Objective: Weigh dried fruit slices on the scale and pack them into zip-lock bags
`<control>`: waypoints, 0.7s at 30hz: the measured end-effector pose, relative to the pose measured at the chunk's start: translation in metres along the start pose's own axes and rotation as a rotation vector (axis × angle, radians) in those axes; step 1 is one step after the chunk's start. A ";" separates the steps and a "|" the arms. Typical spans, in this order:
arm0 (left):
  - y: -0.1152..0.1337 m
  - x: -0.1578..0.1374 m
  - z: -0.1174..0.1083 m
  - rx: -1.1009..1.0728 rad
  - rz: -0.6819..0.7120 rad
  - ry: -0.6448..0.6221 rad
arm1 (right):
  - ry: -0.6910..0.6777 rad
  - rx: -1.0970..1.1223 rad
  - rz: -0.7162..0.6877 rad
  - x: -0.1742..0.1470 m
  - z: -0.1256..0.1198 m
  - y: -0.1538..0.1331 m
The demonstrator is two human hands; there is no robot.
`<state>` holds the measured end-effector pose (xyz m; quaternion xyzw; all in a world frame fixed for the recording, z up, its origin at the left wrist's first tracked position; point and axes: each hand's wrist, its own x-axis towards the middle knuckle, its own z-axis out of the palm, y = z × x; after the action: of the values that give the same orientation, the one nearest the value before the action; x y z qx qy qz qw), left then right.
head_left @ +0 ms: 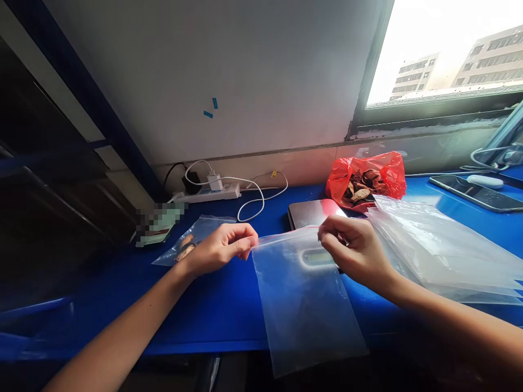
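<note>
A clear zip-lock bag (306,305) hangs between my two hands, flat and with nothing visible inside. My left hand (229,245) pinches its upper left corner. At the upper right corner my right hand (351,245) is closed on the zip edge. Behind the bag sits a small scale (312,213) with a silvery top; its display shows blurred through the plastic. Under and beyond my left wrist lies another clear bag (204,226) with a few brown dried pieces (186,247) in it. An open red plastic bag (394,171) holds more dried brown pieces (363,188).
A stack of clear bags (441,245) lies right of the scale on the blue table (216,310). A power strip (229,191) with white cables stands along the wall. A phone (478,193) and a white oval object (485,181) are at the right, below the window.
</note>
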<state>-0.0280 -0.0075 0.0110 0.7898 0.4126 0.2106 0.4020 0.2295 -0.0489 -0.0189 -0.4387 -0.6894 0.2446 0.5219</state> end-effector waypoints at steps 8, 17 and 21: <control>0.008 -0.003 0.001 0.043 0.030 0.045 | -0.069 -0.057 -0.043 0.001 -0.001 0.003; 0.008 -0.007 0.036 0.509 0.421 0.170 | -0.268 -0.490 -0.393 -0.010 0.010 0.010; 0.003 -0.007 0.058 0.572 0.574 0.181 | -0.396 -0.613 -0.505 -0.016 0.019 0.009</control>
<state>0.0076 -0.0408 -0.0207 0.9309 0.2511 0.2598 0.0531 0.2155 -0.0563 -0.0407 -0.3357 -0.9024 -0.0270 0.2689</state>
